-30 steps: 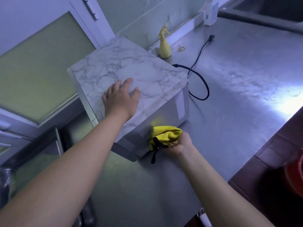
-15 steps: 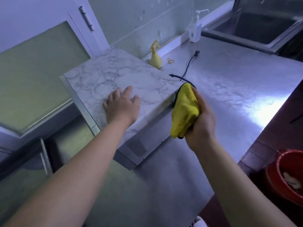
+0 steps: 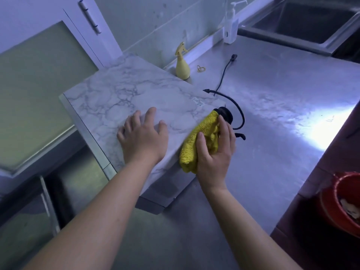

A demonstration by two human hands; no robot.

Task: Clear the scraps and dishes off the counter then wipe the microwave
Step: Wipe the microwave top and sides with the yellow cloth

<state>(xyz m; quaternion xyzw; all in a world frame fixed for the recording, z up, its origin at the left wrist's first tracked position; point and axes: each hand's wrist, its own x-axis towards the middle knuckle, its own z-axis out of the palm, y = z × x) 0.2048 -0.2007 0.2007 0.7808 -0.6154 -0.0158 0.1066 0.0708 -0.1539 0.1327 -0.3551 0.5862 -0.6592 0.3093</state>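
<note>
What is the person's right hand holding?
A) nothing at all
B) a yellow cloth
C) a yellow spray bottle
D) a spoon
B: the right hand has its fingers and thumb curled round a bunched yellow cloth, which it holds against the right edge of the marble-patterned microwave.

We see the microwave standing at an angle on the left of the steel surface, its flat top covered in a white, grey-veined marble pattern and its plain grey sides showing below the near edge. Its black cord trails from the right corner toward the far wall, unplugged. The yellow cloth, bunched and fluffy, lies on the top's right edge, gripped by our right hand. Our left hand rests flat on the top, beside the cloth.
</note>
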